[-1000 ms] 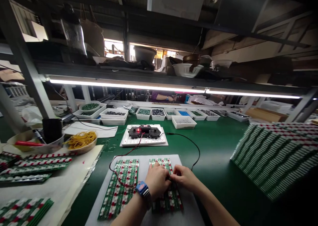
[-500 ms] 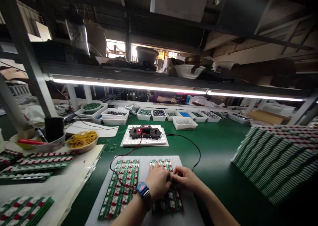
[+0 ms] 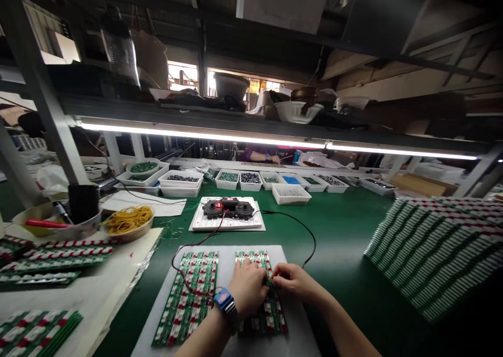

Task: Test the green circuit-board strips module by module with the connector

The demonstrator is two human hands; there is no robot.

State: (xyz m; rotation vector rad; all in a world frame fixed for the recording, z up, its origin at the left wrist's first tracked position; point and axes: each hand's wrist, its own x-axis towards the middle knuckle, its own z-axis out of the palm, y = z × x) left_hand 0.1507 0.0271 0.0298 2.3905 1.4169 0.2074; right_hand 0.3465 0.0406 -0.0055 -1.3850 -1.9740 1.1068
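Judging circuit board (image 3: pixel 275 315) under left hand (image 3: pixel 247 286) light, stiff, fragile: hold by edges. Left fingers curl over it, grip unclear; right hand (image 3: pixel 293 281) pinched, contents hidden.

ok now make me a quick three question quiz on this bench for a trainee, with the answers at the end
1. Multiple choice: which wrist wears the blue wristband? a) left b) right c) neither
2. True or false: the yellow bands lie in a bowl.
3. Fill the gap: the left hand and right hand are both at the panel on the ____ side of the white mat.

Key: 1. a; 2. true; 3. right
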